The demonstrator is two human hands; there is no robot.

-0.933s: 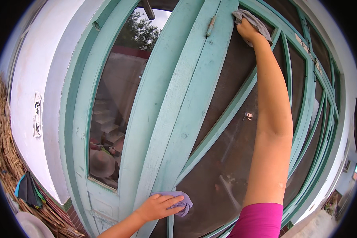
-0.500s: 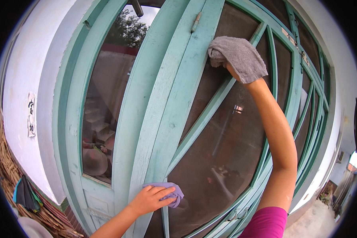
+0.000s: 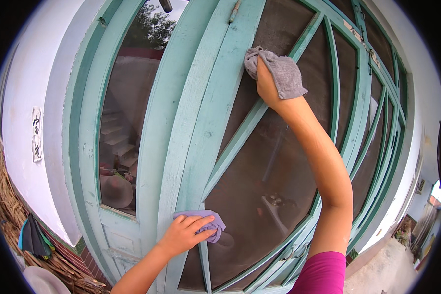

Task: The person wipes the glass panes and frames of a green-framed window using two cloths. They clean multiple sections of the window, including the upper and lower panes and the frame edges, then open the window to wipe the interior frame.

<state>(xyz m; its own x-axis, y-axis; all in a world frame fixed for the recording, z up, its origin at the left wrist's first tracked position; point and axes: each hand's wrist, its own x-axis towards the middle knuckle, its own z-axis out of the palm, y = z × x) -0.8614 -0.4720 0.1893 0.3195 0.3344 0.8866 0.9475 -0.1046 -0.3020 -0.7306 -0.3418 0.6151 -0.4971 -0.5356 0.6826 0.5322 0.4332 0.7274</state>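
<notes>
My right hand (image 3: 266,84), raised high, is closed on a grey towel (image 3: 288,77) draped over its back. The towel bunches at the inner edge of a pale green wooden door frame (image 3: 208,130), just above a diagonal slat (image 3: 240,133). Lower down, my left hand (image 3: 179,238) presses a folded purple cloth (image 3: 216,224) against the same frame, with its fingers bent over the cloth. Between and beyond the hands lies a dark mesh panel (image 3: 264,164). The towel and the hand's own back hide some right fingertips.
A tall glass pane (image 3: 125,108) with reflections stands to the left. Past it are a white wall (image 3: 29,88), a folded dark umbrella (image 3: 33,237) and a stack of dry stalks (image 3: 5,191). More green panels curve off to the right, above a concrete ground (image 3: 384,267).
My right hand and the grey towel have moved left, to the panel's inner edge, and the wrist has turned. My left hand stays at about the same spot on the frame.
</notes>
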